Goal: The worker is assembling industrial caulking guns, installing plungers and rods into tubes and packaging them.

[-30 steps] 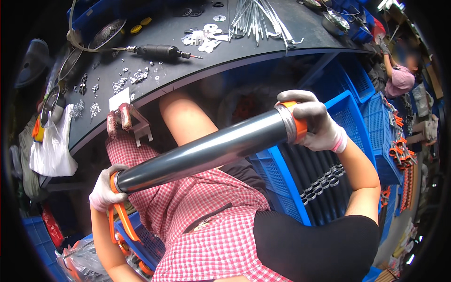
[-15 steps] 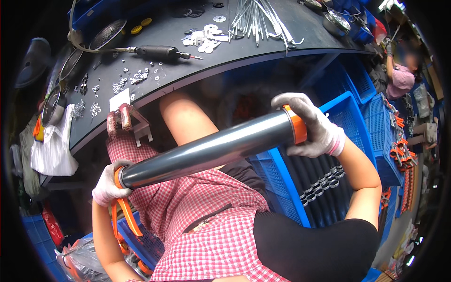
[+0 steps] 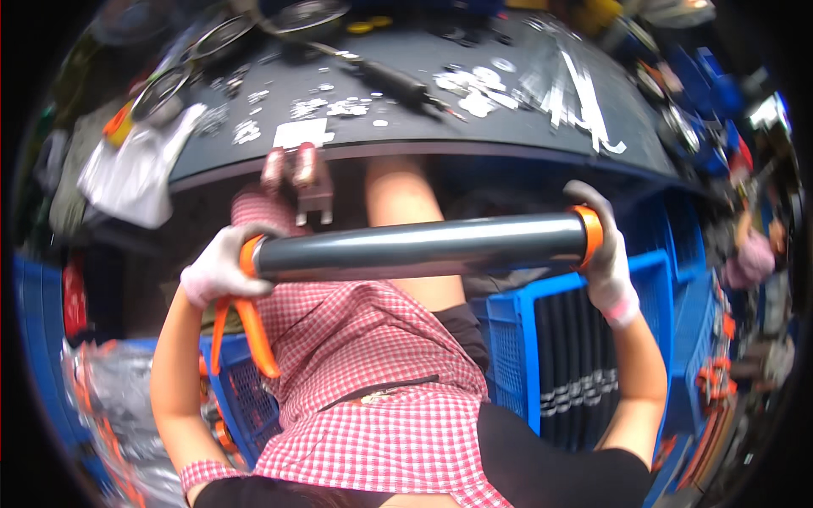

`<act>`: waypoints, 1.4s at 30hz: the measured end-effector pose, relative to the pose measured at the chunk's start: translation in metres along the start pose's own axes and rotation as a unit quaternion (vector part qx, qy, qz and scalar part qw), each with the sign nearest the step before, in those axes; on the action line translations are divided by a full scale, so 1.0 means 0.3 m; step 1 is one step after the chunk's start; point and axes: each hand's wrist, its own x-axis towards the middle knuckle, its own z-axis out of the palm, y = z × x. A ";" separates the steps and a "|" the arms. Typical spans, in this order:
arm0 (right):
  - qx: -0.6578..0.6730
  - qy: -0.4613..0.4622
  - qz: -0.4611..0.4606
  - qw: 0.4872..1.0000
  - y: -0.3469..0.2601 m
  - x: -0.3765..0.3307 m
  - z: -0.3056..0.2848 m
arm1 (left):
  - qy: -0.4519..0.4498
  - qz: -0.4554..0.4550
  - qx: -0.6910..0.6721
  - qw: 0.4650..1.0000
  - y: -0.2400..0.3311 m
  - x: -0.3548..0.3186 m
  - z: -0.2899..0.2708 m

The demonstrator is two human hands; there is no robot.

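Across my lap, level in the air, is a dark grey caulking gun (image 3: pixel 423 247) with a long shiny barrel. My gloved left hand (image 3: pixel 218 273) is closed round its left end, at the orange handle (image 3: pixel 252 334), whose two levers hang below. My gloved right hand (image 3: pixel 611 275) grips the other end at the orange end ring (image 3: pixel 589 235); its palm hides part of that ring. Beyond the barrel, at the bench edge, stands a small metal fixture (image 3: pixel 315 199) with two reddish wrapped posts.
The dark workbench (image 3: pixel 254 161) carries a power screwdriver (image 3: pixel 389 80), white washers (image 3: pixel 478 89), small nuts (image 3: pixel 347 107) and metal rods (image 3: pixel 584 97). At my right a blue crate (image 3: pixel 517 339) holds dark tubes (image 3: pixel 563 339). A white bag (image 3: pixel 135 173) hangs left. Another person (image 3: pixel 752 254) is far right.
The caulking gun has turned from a slant, right end high, to nearly level. My right hand has moved down and right. My view has shifted, blurring the bench.
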 end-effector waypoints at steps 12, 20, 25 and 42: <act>0.004 0.061 -0.149 0.987 -0.021 -0.018 0.112 | 0.027 0.084 0.079 0.993 -0.037 -0.064 -0.051; -0.022 -0.208 0.188 0.960 -0.196 0.097 0.096 | 0.102 0.150 0.226 0.957 -0.042 -0.124 -0.016; 0.229 -0.498 0.256 0.796 -0.028 0.052 0.453 | 0.041 0.323 0.360 0.874 0.077 -0.025 0.075; 0.346 -0.412 0.338 0.772 -0.090 0.233 0.638 | 0.267 0.026 -0.080 0.960 -0.122 0.008 -0.218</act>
